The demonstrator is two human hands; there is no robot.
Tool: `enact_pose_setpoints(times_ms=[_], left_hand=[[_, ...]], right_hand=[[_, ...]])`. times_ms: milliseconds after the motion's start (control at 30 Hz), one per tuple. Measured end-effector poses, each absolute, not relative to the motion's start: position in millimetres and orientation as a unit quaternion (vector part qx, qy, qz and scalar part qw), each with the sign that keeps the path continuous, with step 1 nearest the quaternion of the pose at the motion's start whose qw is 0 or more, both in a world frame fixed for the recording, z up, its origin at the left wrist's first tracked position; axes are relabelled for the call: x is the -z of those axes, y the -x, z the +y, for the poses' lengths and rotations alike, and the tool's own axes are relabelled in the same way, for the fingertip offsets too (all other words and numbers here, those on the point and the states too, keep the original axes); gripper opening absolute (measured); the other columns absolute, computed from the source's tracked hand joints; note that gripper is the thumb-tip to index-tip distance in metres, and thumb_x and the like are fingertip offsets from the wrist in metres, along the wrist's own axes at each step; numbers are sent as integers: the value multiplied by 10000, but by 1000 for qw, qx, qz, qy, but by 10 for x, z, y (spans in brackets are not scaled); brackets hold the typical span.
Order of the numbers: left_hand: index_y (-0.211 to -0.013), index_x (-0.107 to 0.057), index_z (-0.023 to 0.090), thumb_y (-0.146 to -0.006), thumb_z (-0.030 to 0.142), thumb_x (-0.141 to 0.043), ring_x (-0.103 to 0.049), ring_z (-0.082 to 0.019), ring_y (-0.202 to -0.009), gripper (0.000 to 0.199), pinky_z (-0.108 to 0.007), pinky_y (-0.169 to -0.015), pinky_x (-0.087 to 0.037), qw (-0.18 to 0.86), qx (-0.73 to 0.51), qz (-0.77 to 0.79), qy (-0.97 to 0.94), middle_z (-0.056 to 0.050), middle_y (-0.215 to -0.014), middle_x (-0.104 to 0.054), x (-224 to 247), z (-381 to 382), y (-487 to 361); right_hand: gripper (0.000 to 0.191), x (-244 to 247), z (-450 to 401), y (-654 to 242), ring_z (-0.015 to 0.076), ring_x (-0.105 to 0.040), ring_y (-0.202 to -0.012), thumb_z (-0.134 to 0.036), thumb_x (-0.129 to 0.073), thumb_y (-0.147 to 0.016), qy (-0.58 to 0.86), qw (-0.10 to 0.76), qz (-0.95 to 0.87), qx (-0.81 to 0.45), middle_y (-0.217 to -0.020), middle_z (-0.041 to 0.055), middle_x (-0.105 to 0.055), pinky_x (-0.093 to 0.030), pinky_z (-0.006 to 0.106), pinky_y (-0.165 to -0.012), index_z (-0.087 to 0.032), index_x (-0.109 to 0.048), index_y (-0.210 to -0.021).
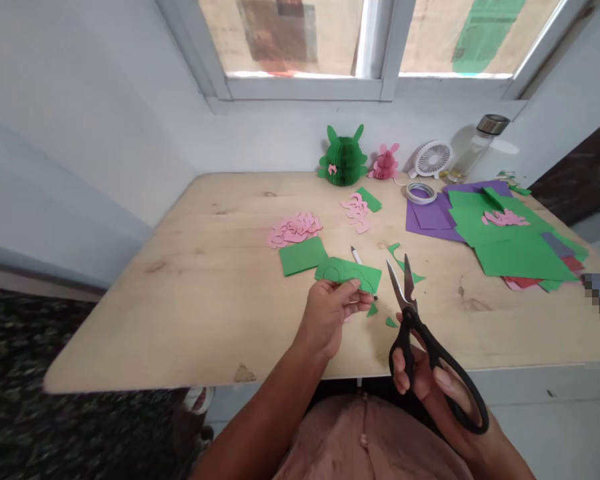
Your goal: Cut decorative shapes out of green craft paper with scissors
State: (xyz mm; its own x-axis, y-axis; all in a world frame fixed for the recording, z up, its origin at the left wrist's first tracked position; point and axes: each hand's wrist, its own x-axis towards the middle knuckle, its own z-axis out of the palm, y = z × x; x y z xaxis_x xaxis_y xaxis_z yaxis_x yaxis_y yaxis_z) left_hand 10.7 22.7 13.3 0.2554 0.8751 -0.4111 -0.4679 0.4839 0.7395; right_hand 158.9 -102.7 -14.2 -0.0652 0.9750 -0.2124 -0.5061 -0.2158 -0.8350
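My left hand (330,313) pinches the lower edge of a green paper piece (347,272) with curved outlines drawn on it. In my right hand (430,380) are black-handled scissors (409,307), their blades parted and pointing away from me, just right of the paper and not touching it. A marker (356,255) lies partly behind the held paper. Beside it on the left rests a folded green sheet (303,256), with a pile of pink cutouts (296,229) above. Small green scraps (391,322) lie between my hands, and a longer scrap (410,271) lies behind the scissors.
Green (344,160) and pink (384,163) paper figures stand by the wall, beside a small white fan (431,159) and a glass bottle (473,155). A tape roll (421,193), purple paper (430,217) and stacked green sheets (525,253) occupy the right side of the wooden table (180,300).
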Motion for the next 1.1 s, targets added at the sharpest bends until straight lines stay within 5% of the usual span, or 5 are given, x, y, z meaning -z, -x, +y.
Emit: enact_pose_setpoints(times_ms=[433,1100], left_hand=[[-665,-656,130,-662,237,-703,-608,-141,-548,117,-260,-571,-477,786,-389,377,-298,-48,-586,-655,-133,120,-56],[-668,-666,132,-626,270,-727,-567,-131,-511,157,-254,-540,-448,785,-349,388,-334,-54,-577,-651,-42,80,-79]], right_hand=[[498,-143,-514,-1589,179,-546,-780,-289,-752,-726,512,567,-340,-549,-909,20,-615,-427,312,-726,-274,-564,-1187],[566,-7,-352,-1462,128,-495,-628,-217,-716,-703,567,584,-388,-433,-775,-28,-532,-414,255,-533,-251,-549,-1243]])
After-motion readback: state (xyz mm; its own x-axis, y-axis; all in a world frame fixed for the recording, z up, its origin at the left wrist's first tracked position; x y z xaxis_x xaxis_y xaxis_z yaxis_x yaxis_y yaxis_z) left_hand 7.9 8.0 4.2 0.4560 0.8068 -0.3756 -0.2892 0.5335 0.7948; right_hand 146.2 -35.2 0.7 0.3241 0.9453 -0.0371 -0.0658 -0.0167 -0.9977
